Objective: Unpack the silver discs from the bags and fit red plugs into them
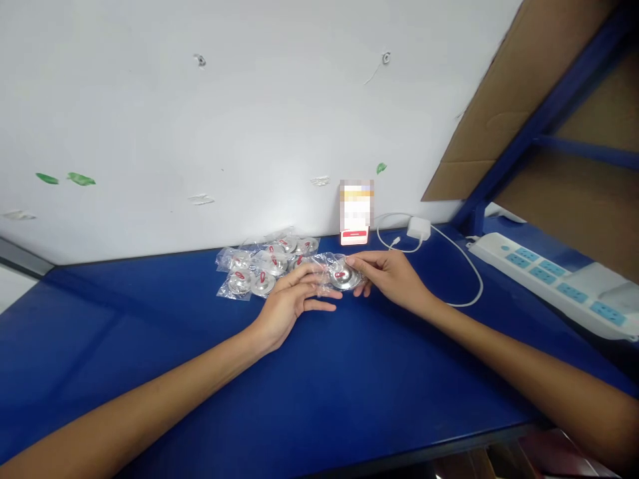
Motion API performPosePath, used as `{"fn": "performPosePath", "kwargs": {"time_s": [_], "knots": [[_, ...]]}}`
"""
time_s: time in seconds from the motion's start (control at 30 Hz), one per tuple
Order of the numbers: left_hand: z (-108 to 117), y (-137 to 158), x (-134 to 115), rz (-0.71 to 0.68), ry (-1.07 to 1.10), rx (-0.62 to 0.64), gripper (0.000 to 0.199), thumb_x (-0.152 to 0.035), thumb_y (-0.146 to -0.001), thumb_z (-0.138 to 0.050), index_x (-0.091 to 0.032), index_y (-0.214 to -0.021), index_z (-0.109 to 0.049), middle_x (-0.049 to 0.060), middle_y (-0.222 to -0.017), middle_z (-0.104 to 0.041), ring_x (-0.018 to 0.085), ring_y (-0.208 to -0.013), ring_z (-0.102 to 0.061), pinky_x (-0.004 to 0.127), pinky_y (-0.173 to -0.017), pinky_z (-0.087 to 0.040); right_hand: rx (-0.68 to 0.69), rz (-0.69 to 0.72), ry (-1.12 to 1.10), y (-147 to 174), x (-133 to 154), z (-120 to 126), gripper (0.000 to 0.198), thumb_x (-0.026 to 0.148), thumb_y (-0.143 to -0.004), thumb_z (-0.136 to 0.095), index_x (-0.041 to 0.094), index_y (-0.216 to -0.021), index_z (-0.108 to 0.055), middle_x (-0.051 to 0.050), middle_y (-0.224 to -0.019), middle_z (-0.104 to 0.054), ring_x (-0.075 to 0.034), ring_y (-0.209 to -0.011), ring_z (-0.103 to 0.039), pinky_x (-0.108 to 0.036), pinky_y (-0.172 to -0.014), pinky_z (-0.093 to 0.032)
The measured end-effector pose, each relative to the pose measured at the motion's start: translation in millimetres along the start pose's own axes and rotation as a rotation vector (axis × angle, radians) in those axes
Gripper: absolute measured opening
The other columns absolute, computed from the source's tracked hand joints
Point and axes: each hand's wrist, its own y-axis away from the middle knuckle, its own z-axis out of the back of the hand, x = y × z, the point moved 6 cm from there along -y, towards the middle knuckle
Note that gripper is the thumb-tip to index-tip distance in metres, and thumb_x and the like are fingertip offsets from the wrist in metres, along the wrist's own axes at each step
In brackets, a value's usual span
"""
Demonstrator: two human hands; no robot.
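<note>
A round silvery metal disc (343,274) with a red loop at its middle sits inside a clear plastic bag, held a little above the blue table. My right hand (387,274) pinches the bag's right edge between thumb and fingers. At the bag's left end is my left hand (289,303), its upper fingers on the plastic and its lower fingers stretched out below. Clear film partly covers those upper fingers, and their exact grip is hard to make out. Just behind the left hand lies a pile of similar bagged discs (263,282), several with red loops showing.
A phone (355,233) with a lit screen leans upright against the white wall (249,133). Right of it lie a white charger (419,228) and its cable. A white power strip (559,283) runs along the right side of the blue table (319,392), near a blue metal frame (529,126).
</note>
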Motion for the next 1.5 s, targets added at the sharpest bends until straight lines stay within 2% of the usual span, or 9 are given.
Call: {"fn": "performPosePath", "kwargs": {"time_s": [0.13, 0.27, 0.37, 0.5, 0.67, 0.93, 1.1, 1.27, 1.5], "knots": [[0, -2, 0, 0.059, 0.042, 0.114, 0.035, -0.015, -0.092, -0.069, -0.017, -0.126, -0.069, 0.015, -0.123, -0.077, 0.035, -0.115, -0.078, 0.044, -0.087, -0.068, -0.054, 0.117, 0.195, 5, 10, 4, 0.038, 0.053, -0.109, -0.064, 0.024, -0.116, -0.086, 0.0, -0.065, -0.076, -0.016, -0.054, -0.071, -0.028, -0.059, -0.057], [-3, -4, 1, 0.133, 0.111, 0.224, 0.035, -0.025, -0.097, -0.068, -0.017, -0.132, -0.069, 0.019, -0.127, -0.076, 0.038, -0.115, -0.078, 0.042, -0.078, -0.069, -0.007, 0.049, -0.022, 4, 4, -2, 0.045, 0.057, -0.108, -0.063, 0.024, -0.137, -0.074, 0.002, -0.066, -0.073, -0.017, -0.052, -0.068, -0.028, -0.05, -0.052], [-1, -6, 2, 0.118, 0.107, 0.176, 0.027, -0.029, -0.102, -0.071, -0.016, -0.125, -0.072, 0.018, -0.131, -0.076, 0.038, -0.119, -0.078, 0.043, -0.084, -0.069, 0.044, 0.03, -0.115, 3, 2, -8, 0.052, 0.056, -0.103, -0.072, 0.024, -0.144, -0.068, 0.002, -0.072, -0.073, -0.017, -0.058, -0.069, -0.029, -0.054, -0.054], [2, -7, 4, 0.095, 0.064, 0.093, 0.03, -0.029, -0.104, -0.073, -0.013, -0.13, -0.072, 0.019, -0.132, -0.077, 0.034, -0.113, -0.081, 0.042, -0.089, -0.069, 0.083, 0.03, -0.091, 2, 3, -11, 0.048, 0.053, -0.098, -0.079, 0.022, -0.135, -0.072, -0.002, -0.082, -0.08, -0.018, -0.067, -0.073, -0.033, -0.067, -0.06], [3, -6, 6, 0.077, 0.021, 0.059, 0.031, -0.029, -0.104, -0.075, -0.013, -0.13, -0.071, 0.021, -0.141, -0.074, 0.034, -0.113, -0.081, 0.039, -0.084, -0.069, 0.037, -0.003, -0.034, 1, 5, -6, 0.037, 0.059, -0.095, -0.08, 0.022, -0.099, -0.079, -0.004, -0.085, -0.081, -0.019, -0.071, -0.073, -0.034, -0.069, -0.061], [2, -6, 5, 0.059, 0.021, 0.055, 0.028, -0.029, -0.104, -0.075, -0.013, -0.128, -0.074, 0.019, -0.141, -0.074, 0.034, -0.12, -0.079, 0.042, -0.093, -0.068, -0.058, 0.027, -0.082, -2, 6, 2, 0.034, 0.058, -0.089, -0.086, 0.024, -0.095, -0.084, -0.006, -0.094, -0.081, -0.021, -0.075, -0.071, -0.037, -0.068, -0.062], [3, -6, 4, 0.055, 0.019, 0.048, 0.03, -0.029, -0.103, -0.076, -0.014, -0.129, -0.074, 0.019, -0.137, -0.076, 0.034, -0.12, -0.078, 0.043, -0.096, -0.066, -0.048, -0.024, -0.231, -2, -1, 1, 0.034, 0.055, -0.087, -0.088, 0.023, -0.094, -0.082, -0.005, -0.094, -0.079, -0.019, -0.077, -0.071, -0.037, -0.073, -0.065], [5, -8, 6, 0.051, 0.033, 0.028, 0.029, -0.03, -0.102, -0.078, -0.015, -0.126, -0.072, 0.017, -0.13, -0.078, 0.032, -0.113, -0.08, 0.039, -0.087, -0.066, 0.004, -0.073, -0.332, -1, 0, -4, 0.035, 0.054, -0.086, -0.091, 0.022, -0.097, -0.079, -0.004, -0.097, -0.078, -0.018, -0.078, -0.073, -0.037, -0.076, -0.066], [8, -9, 8, 0.049, 0.066, 0.025, 0.022, -0.029, -0.102, -0.077, -0.017, -0.12, -0.071, 0.012, -0.119, -0.078, 0.029, -0.109, -0.08, 0.036, -0.086, -0.065, 0.031, -0.054, -0.412, 0, 1, -6, 0.037, 0.054, -0.091, -0.087, 0.022, -0.101, -0.073, -0.006, -0.106, -0.079, -0.019, -0.084, -0.076, -0.036, -0.076, -0.069]]}}
